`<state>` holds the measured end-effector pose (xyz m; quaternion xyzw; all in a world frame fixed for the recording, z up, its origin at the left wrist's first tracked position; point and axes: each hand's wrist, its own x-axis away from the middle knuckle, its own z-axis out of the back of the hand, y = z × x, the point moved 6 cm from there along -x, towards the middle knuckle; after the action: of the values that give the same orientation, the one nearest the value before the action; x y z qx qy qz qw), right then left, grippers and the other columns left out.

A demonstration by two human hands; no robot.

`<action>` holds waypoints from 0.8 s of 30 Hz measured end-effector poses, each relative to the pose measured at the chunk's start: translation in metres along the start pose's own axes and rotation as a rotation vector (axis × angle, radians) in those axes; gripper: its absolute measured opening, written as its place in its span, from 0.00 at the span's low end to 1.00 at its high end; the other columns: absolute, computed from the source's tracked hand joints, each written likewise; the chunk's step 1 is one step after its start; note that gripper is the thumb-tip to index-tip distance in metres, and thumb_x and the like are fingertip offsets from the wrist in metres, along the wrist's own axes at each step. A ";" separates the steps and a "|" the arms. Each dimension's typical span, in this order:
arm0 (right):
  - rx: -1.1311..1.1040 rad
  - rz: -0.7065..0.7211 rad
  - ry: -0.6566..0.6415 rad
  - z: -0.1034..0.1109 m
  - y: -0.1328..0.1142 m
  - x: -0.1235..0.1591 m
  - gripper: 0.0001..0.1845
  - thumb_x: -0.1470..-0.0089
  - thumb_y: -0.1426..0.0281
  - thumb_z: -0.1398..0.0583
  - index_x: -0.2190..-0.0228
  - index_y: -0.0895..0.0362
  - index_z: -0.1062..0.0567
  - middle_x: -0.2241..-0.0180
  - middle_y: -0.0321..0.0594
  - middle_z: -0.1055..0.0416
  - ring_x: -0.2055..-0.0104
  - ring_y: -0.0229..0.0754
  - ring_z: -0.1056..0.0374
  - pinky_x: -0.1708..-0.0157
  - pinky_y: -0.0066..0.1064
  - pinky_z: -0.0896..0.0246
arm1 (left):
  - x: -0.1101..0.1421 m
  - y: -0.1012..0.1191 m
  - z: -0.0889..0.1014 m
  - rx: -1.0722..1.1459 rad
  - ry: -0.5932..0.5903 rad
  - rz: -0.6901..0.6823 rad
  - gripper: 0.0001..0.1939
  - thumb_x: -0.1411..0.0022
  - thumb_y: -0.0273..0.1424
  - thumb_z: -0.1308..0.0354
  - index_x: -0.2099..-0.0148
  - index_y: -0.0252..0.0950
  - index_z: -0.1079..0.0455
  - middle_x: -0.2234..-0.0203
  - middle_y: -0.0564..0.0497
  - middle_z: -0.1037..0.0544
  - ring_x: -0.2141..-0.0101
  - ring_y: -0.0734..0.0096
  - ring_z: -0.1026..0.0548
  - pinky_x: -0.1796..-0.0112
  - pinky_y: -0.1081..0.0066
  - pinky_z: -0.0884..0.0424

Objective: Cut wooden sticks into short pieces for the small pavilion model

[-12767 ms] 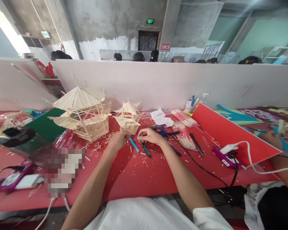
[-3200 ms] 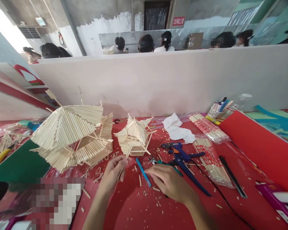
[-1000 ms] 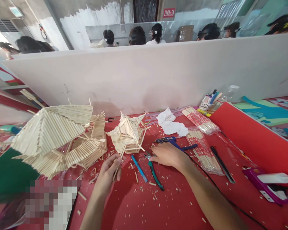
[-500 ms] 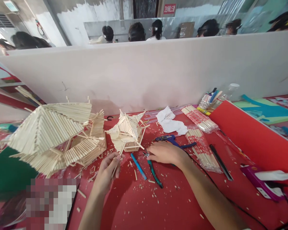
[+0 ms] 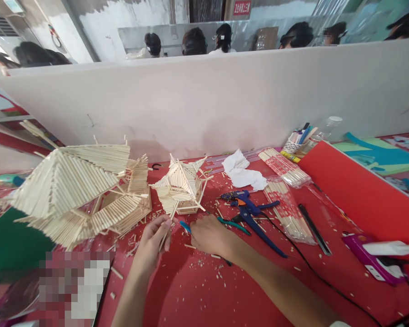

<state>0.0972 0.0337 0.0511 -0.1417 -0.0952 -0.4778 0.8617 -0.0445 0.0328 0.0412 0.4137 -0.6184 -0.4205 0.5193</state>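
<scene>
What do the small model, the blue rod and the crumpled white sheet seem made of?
Small model: wood or bamboo, bare and matt, by its pale tan sticks.
Blue rod: perhaps smooth plastic; the end showing by the right hand is evenly blue.
White sheet: tissue or cloth, matt and softly creased.

The right hand point(image 5: 209, 235) covers much of the blue stick point(image 5: 185, 225); whether it grips it cannot be told. The left hand point(image 5: 152, 238) partly hides some thin wooden sticks point(image 5: 163, 240). Toward eight o'clock, pixelation blots out a flat dark-edged object point(image 5: 88, 290); at three, the frame crops the red board point(image 5: 354, 181).
</scene>
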 end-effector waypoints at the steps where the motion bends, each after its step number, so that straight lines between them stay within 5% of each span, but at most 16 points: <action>1: -0.003 0.010 0.000 0.001 0.000 0.001 0.15 0.37 0.64 0.44 0.62 0.62 0.22 0.63 0.54 0.20 0.58 0.55 0.23 0.58 0.39 0.32 | 0.000 0.000 0.000 -0.001 -0.007 0.001 0.24 0.45 0.50 0.36 0.59 0.33 0.28 0.91 0.62 0.41 0.87 0.82 0.52 0.83 0.76 0.60; 9: -0.017 0.250 0.109 -0.001 -0.001 0.000 0.16 0.37 0.69 0.45 0.50 0.63 0.29 0.60 0.52 0.21 0.58 0.54 0.23 0.59 0.39 0.32 | 0.000 0.002 -0.001 -0.011 -0.019 -0.015 0.25 0.44 0.50 0.37 0.59 0.32 0.29 0.91 0.62 0.41 0.87 0.82 0.52 0.83 0.76 0.59; 24: 0.073 0.264 0.081 0.000 0.012 -0.007 0.17 0.32 0.62 0.47 0.46 0.53 0.30 0.64 0.49 0.20 0.62 0.52 0.22 0.63 0.38 0.31 | -0.002 -0.003 0.002 -0.013 -0.023 -0.009 0.23 0.43 0.49 0.38 0.58 0.32 0.29 0.91 0.62 0.41 0.87 0.82 0.53 0.83 0.76 0.60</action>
<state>0.1034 0.0452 0.0467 -0.1019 -0.0580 -0.3620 0.9248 -0.0465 0.0337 0.0376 0.4083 -0.6197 -0.4314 0.5129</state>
